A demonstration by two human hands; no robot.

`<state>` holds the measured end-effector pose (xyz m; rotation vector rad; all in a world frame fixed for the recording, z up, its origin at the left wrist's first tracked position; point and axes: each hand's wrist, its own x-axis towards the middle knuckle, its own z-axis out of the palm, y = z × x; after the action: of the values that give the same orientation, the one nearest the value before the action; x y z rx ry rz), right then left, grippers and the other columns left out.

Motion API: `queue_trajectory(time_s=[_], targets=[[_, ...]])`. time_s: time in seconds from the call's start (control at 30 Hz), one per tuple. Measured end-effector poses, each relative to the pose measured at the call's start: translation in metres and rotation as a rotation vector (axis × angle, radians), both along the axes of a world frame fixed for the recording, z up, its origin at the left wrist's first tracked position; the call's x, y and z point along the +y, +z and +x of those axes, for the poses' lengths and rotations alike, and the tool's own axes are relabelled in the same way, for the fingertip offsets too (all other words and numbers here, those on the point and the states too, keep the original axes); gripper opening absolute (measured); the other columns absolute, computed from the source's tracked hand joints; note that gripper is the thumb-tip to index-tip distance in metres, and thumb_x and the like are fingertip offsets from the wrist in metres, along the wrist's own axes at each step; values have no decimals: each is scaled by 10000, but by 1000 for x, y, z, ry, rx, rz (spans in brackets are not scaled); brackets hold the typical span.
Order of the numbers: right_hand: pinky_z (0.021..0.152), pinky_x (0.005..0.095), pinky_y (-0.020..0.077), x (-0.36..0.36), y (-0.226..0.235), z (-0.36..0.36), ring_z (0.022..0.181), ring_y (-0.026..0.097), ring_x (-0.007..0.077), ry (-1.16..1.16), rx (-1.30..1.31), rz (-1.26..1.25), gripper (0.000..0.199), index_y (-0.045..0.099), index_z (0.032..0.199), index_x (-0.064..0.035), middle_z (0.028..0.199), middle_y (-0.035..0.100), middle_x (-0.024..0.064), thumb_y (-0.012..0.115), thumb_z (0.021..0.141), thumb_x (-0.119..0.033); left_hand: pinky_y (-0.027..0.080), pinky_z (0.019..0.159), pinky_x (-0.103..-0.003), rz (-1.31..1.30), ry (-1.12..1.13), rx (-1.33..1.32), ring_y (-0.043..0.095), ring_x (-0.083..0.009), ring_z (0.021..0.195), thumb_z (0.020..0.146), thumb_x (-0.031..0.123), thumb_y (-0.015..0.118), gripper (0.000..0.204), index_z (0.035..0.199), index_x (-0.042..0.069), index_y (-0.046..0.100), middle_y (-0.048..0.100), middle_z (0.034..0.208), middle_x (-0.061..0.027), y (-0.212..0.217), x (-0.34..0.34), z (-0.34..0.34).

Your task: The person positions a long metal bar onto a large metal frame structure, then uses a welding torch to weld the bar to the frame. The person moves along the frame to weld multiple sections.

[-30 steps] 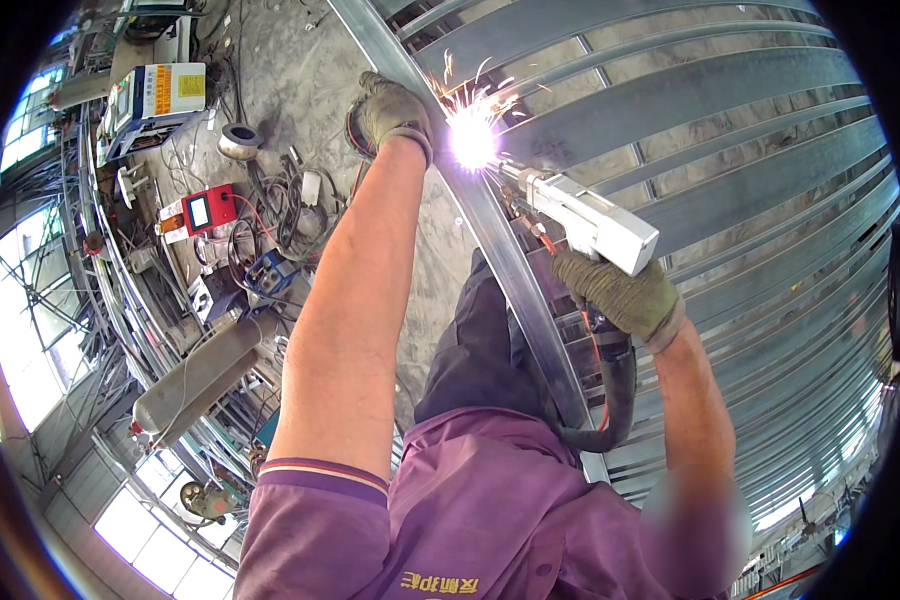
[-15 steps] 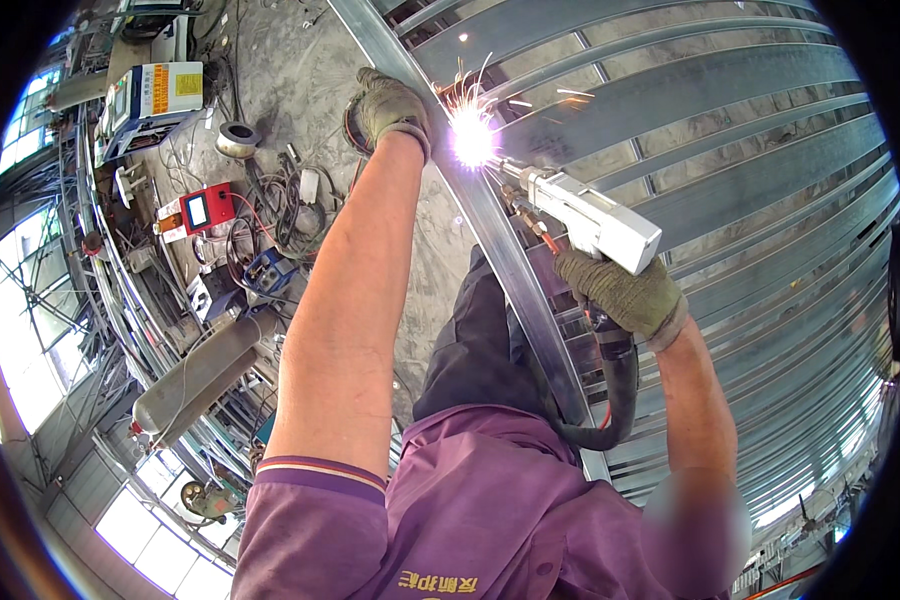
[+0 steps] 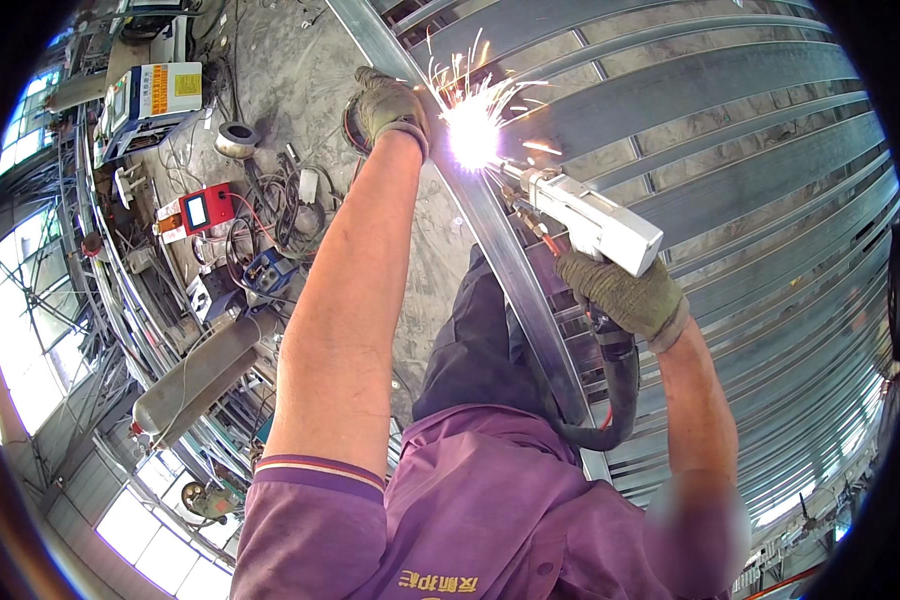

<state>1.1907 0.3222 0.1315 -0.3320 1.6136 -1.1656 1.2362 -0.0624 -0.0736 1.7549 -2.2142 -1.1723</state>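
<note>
Steel beam (image 3: 500,250), a long grey strip, runs from the top centre down past the person's legs, its right edge lying against the corrugated metal sheeting (image 3: 730,150) that fills the right side. Left of the beam the concrete floor (image 3: 290,70) is open only in a narrow lane; beyond it lie a grey gas cylinder (image 3: 205,375), a white and blue machine cabinet (image 3: 150,100) with a yellow and an orange label on its face, a red box (image 3: 205,210) with a pale screen, a small blue unit (image 3: 268,268) and tangled cables (image 3: 285,205). A white welding gun (image 3: 595,222) points at the beam's right edge, where a white-hot spot throws sparks (image 3: 473,135). The gloved right hand (image 3: 625,295) is wrapped tight around the gun's grip, its black hose (image 3: 620,395) looping below. The gloved left hand (image 3: 388,105) is curled closed, resting at the beam's left edge; whether it grips anything I cannot tell.
</note>
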Motion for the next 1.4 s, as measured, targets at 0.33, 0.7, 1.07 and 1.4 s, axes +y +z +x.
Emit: queue_trajectory(time_s=[0.33,0.7,1.07,1.4], targets=[[674,301,576,3,-4,1,805,696,110,24,-44,14,367,687,1252,-32,955,750,62,774,941,-208,527,999,-350,-341,-58,-206,684,-266,1202,1101,575,282,763,1428,-55,562,673,1350,-188,-8,3,9],[745,307,588,4,-2,5,882,697,114,4,-7,-1,399,678,1285,-33,1034,748,65,779,931,-188,522,1057,-385,-220,-154,-454,654,-300,1264,1089,225,393,617,1602,-40,176,579,1472,-191,55,20,-4],[634,268,575,5,5,3,756,689,89,24,-112,80,361,692,1237,-32,889,736,35,775,947,-229,491,1095,-367,-199,-207,-528,608,-302,1330,1098,290,446,665,1594,-81,207,532,1531,-205,46,12,1],[606,269,577,9,3,5,735,689,81,-10,-80,67,364,687,1241,-32,875,733,32,766,953,-240,474,1090,-393,-166,17,-181,613,-318,1309,1087,614,211,833,1386,-61,598,615,1436,-210,45,27,-11]])
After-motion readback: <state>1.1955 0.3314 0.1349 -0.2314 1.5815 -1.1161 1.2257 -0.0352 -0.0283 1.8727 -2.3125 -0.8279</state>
